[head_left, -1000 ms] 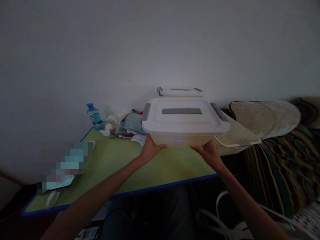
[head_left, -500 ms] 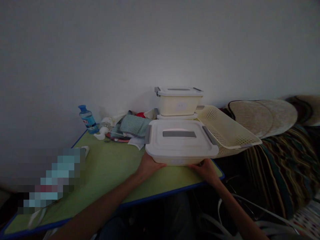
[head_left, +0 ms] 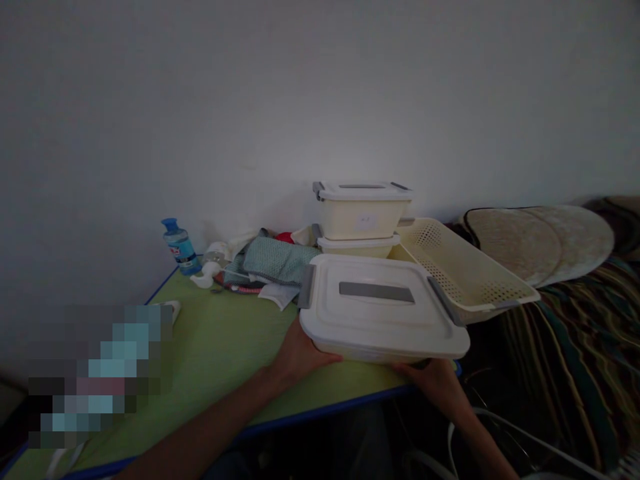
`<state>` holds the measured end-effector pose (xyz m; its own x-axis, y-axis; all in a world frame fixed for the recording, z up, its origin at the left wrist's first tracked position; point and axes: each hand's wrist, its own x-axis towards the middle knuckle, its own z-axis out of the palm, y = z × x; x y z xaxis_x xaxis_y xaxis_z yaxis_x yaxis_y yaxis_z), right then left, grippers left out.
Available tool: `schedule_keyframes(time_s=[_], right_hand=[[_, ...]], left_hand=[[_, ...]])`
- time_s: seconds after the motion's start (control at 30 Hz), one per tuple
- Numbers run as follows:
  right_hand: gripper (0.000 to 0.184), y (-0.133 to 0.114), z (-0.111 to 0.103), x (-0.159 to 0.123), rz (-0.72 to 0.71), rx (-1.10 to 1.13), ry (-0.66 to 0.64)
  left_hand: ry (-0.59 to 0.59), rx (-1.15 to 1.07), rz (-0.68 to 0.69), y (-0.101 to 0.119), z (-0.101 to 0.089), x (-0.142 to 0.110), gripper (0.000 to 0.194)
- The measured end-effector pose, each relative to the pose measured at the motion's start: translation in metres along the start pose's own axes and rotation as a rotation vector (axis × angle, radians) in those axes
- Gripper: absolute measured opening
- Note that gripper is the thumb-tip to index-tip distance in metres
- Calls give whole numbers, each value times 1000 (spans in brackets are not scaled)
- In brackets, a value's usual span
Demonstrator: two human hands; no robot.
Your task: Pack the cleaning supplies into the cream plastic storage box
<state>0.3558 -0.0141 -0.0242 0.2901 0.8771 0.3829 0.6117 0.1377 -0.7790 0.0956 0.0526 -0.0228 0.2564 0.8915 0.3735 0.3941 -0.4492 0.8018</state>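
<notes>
A cream storage box (head_left: 380, 313) with a white lid, grey side latches and a grey handle is between my hands, above the near right part of the green table (head_left: 220, 347). My left hand (head_left: 300, 353) grips its near left corner, thumb along the front. At the near right corner my right hand (head_left: 435, 380) holds it the same way; fingers under the box are hidden. Whether the box touches the table I cannot tell. Behind it, a smaller lidded box (head_left: 363, 213) sits on top of another lidded box (head_left: 357, 247).
Right of the boxes is a cream perforated basket (head_left: 465, 267), beside a striped-covered couch (head_left: 565, 340) with a pale cushion (head_left: 540, 243). At the left stand a blue bottle (head_left: 181, 247) and a white pump bottle (head_left: 213, 263), near folded cloths (head_left: 280, 260). A blurred-out item (head_left: 105, 373) lies at front left.
The box has come down and toward me in both hands, then slightly right. The stacked boxes behind it now show more fully. The view has shifted a little.
</notes>
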Motion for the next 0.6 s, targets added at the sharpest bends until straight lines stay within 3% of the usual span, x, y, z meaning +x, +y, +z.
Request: schedule_keyframes(time_s=[0.13, 0.27, 0.37, 0.6], right_hand=[[66, 7, -9, -5, 17, -17, -14], [65, 16, -16, -2, 36, -77, -76], [60, 20, -18, 3, 46, -108, -127], [62, 14, -6, 26, 2, -59, -166]], left_hand=[[-77, -17, 44, 5, -1, -2, 71], [-69, -27, 33, 8, -1, -2, 87], [-87, -33, 37, 8, 0, -1, 88], [-12, -77, 11, 4, 0, 8, 79]])
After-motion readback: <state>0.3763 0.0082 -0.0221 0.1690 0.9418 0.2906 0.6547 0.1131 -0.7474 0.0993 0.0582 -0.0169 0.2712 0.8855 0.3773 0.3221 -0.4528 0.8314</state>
